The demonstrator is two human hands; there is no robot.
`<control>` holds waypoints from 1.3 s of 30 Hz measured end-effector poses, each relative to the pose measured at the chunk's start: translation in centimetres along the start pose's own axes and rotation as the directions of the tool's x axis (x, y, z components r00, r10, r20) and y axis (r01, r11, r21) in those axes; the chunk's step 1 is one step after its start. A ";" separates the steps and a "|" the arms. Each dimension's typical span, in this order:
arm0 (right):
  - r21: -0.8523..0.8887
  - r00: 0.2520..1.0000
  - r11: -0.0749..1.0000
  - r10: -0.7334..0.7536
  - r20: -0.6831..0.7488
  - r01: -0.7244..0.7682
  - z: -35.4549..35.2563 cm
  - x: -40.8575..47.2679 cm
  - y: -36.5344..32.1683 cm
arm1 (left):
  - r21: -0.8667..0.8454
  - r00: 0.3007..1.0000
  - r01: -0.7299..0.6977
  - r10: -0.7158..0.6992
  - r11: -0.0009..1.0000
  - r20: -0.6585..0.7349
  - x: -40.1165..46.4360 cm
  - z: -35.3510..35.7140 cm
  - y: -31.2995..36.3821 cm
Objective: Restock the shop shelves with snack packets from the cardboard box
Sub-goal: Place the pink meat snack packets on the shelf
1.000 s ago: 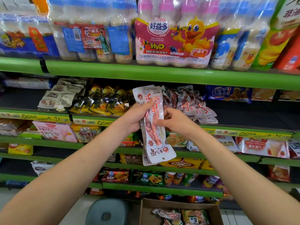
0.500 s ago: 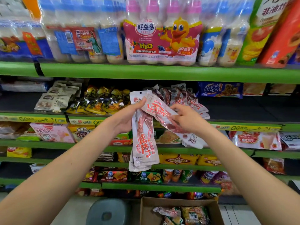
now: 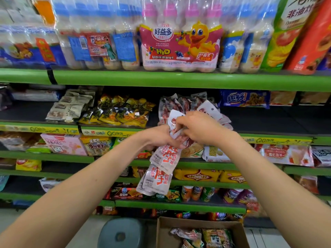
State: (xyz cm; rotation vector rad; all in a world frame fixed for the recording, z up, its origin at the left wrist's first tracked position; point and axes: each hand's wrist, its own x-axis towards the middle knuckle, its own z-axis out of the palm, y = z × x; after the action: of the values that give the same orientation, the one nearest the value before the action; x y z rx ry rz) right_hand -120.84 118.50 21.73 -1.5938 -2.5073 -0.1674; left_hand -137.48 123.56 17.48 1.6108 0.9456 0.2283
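At centre frame, the left hand [image 3: 157, 138] grips a bunch of white-and-red snack packets [image 3: 161, 169] hanging down while the right hand's [image 3: 200, 127] fingers pinch the top one, seemingly peeling it off for the shelf pile [image 3: 197, 106] just behind, the cardboard box [image 3: 198, 224] waiting below.

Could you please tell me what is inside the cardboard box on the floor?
The cardboard box holds a few snack packets. The frame's lower edge cuts off the rest.
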 end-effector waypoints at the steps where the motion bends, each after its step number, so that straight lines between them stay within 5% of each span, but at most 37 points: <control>1: 0.000 0.997 1.000 -0.011 -0.082 0.011 0.4 -0.3 0.1 | -0.035 1.000 -0.025 0.025 0.999 -0.013 0.0 -0.1 -0.1; 4: 0.100 0.920 0.995 0.020 -0.391 0.021 1.7 -1.9 0.2 | -0.127 0.996 -0.038 0.028 0.991 -0.081 -0.4 -0.6 -0.5; 6: 0.262 0.860 0.963 0.190 -0.474 -0.069 2.7 -3.0 0.3 | -0.178 0.993 -0.025 0.004 0.984 -0.119 -0.5 -0.7 -1.1; 8: 0.485 0.879 0.817 0.442 -0.179 -0.312 3.3 -3.6 0.6 | -0.251 0.989 -0.044 0.007 0.967 -0.146 -0.4 -0.5 -1.6; 11: 0.678 0.792 0.443 0.491 0.364 -0.586 4.0 -4.0 0.3 | -0.363 0.983 -0.085 0.020 0.928 -0.180 -0.2 0.2 -1.8; 16: 0.912 0.765 -0.041 0.529 0.367 -0.409 6.0 -3.1 -1.2 | -0.378 0.985 -0.145 0.097 0.914 -0.145 0.2 2.1 -1.0; 19: 0.931 0.725 -0.213 0.584 0.364 -0.295 5.8 -2.8 -0.9 | -0.536 0.984 -0.154 0.084 0.830 -0.154 0.0 2.1 -0.7; 23: 0.913 0.774 -0.252 0.486 0.406 -0.321 5.1 -3.7 0.4 | -0.516 0.974 -0.136 0.020 0.846 -0.224 -0.1 1.1 -0.5; 31: 0.892 0.892 -0.262 0.169 0.420 -0.370 5.2 -5.7 0.9 | -0.567 0.964 -0.230 0.105 0.791 -0.243 -0.4 -0.2 -0.7; 36: 0.932 0.863 -0.054 0.362 0.352 -0.358 6.0 -4.7 -0.4 | -0.350 0.936 -0.265 0.153 0.899 -0.316 0.1 0.5 -0.4; 39: 0.953 0.852 -0.046 0.437 0.289 -0.300 6.0 -4.2 -0.9 | -0.364 0.933 -0.249 0.123 0.898 -0.337 0.1 0.1 0.0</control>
State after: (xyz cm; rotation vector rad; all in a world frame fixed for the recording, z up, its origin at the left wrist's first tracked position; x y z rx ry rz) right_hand -120.43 115.52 15.01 -1.3053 -1.1481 1.2734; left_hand -137.35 123.52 17.44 1.2994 0.9019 0.7801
